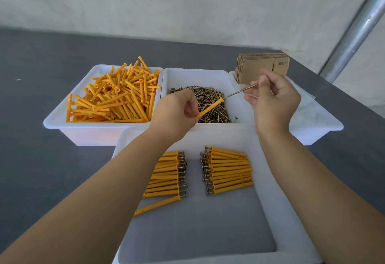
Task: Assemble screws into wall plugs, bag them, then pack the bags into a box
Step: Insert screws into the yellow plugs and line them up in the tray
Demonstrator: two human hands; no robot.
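Fingers (192, 107) pinch plug (210, 107); right hand (270, 97) pinches screw (241, 91).

The scene is evenly lit by soft, diffuse daylight; only faint shadows are cast. Mild glare is seen on the metal pole (358, 26) at far right. Wide-angle distortion is shown at the edges, where the table (41, 97) outline is curved. Focus is held sharp throughout.

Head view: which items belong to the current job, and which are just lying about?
In use: left hand gripping wall plug; right hand pinching screw; plug tray; screw tray; assembled plugs.
Idle: flat cardboard boxes; metal pole.
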